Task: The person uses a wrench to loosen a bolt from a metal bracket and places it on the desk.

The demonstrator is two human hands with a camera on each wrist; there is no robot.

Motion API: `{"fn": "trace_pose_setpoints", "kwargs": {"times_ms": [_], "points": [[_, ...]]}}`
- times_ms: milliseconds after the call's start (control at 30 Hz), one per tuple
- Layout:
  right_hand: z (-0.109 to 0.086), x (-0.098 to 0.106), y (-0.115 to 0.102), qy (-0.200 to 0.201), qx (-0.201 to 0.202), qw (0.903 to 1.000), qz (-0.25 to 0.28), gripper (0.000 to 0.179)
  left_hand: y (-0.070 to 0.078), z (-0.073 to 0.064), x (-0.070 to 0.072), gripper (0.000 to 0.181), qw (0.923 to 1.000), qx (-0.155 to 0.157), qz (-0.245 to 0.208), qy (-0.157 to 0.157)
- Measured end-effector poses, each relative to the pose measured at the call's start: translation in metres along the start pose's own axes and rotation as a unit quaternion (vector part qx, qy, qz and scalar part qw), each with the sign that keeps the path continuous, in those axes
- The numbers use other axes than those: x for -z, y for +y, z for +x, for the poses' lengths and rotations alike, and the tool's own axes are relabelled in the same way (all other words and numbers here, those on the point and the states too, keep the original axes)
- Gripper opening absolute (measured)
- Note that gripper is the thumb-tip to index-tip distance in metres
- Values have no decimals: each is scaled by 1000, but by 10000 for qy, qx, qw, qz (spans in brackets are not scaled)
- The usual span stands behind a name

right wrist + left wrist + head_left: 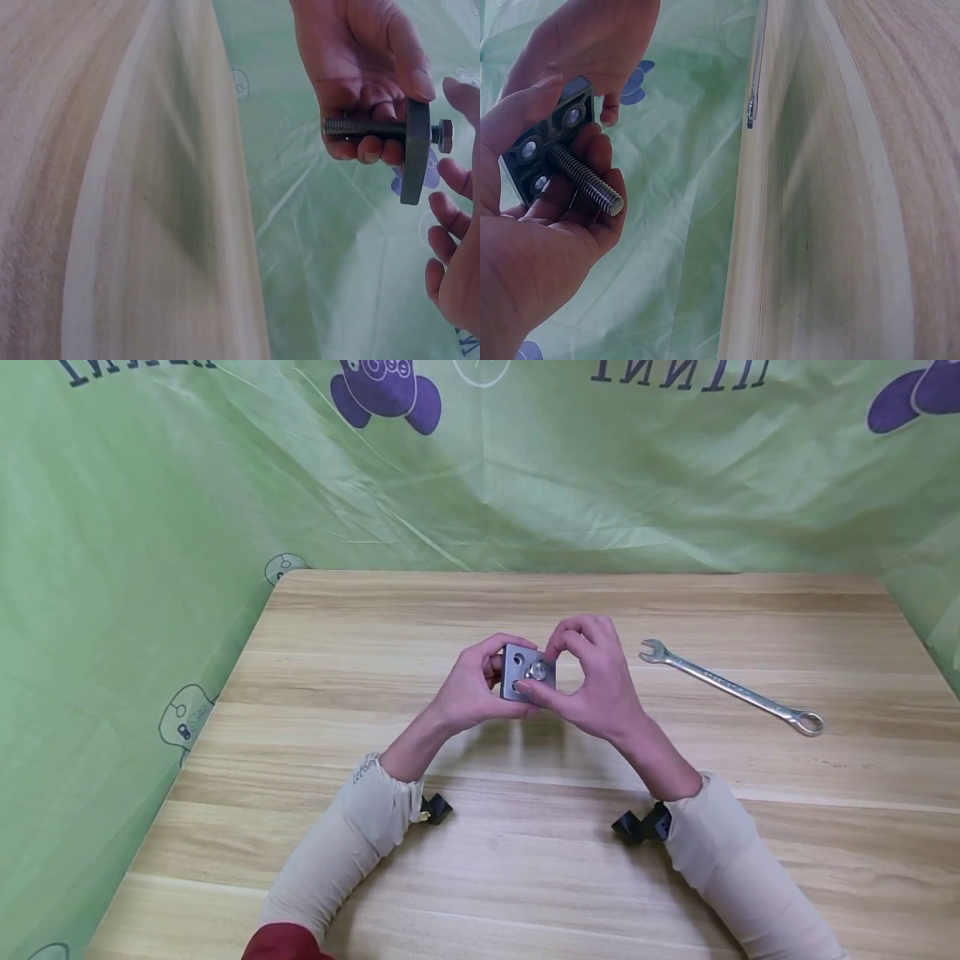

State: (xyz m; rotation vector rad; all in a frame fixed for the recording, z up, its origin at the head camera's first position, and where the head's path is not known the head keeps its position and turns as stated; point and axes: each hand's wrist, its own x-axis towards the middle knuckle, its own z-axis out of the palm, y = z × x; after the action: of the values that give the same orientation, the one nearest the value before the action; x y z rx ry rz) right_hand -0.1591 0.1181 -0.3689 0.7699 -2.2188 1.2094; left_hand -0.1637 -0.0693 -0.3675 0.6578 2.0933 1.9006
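The left hand [480, 687] grips a square grey metal plate [509, 674] by its edges, fingers clamped on it, with the thumb at one edge and the other fingers curled behind. The plate is held up off the desk [375, 610], near the middle of the head view. A hex bolt [536, 671] runs through the centre of the plate: its head stands slightly proud of one face, with a narrower part between, while the long threaded shank sticks out from the other. The left fingers curl close around that shank; whether they touch it is hard to tell. The shank side of the plate is recessed and ribbed around its holes.

The right hand [600, 685] is just beside the bolt head. Its thumb and fingers are bent and spread apart on either side of the head, and the right wrist view shows a gap between them and the bolt.

To the right of that hand, a combination wrench [731, 687] lies slantwise on the desk, open end nearer the hand and ring end farther off. Beige sleeves [337, 852] cover both forearms, with a black device [630, 828] at each wrist. A green sheet [487, 485] with purple figures hangs behind the desk.
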Motion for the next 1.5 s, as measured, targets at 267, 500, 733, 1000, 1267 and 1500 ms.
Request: {"fn": "trace_pose_setpoints", "kwargs": {"times_ms": [267, 500, 733, 1000, 1267, 1500], "points": [[-2, -3, 0, 193, 221, 9993, -223, 53, 1, -1, 0, 65, 9997, 139, 186, 38], [0, 0, -2, 227, 335, 9990, -170, 27, 0, 0, 1, 65, 9997, 127, 203, 15], [2, 2, -3, 158, 521, 9984, -161, 17, 0, -1, 2, 64, 9998, 111, 130, 63], [3, 4, -2, -86, 632, 9975, 297, 19, 1, 0, 1, 63, 10000, 43, 12, 2], [2, 5, -2, -296, 543, 9964, 578, 26, 0, 0, -1, 64, 9999, -22, -24, -104], [1, 4, -1, -381, 429, 9963, 642, 33, -1, 1, 0, 65, 10000, 39, 29, -37]]}}
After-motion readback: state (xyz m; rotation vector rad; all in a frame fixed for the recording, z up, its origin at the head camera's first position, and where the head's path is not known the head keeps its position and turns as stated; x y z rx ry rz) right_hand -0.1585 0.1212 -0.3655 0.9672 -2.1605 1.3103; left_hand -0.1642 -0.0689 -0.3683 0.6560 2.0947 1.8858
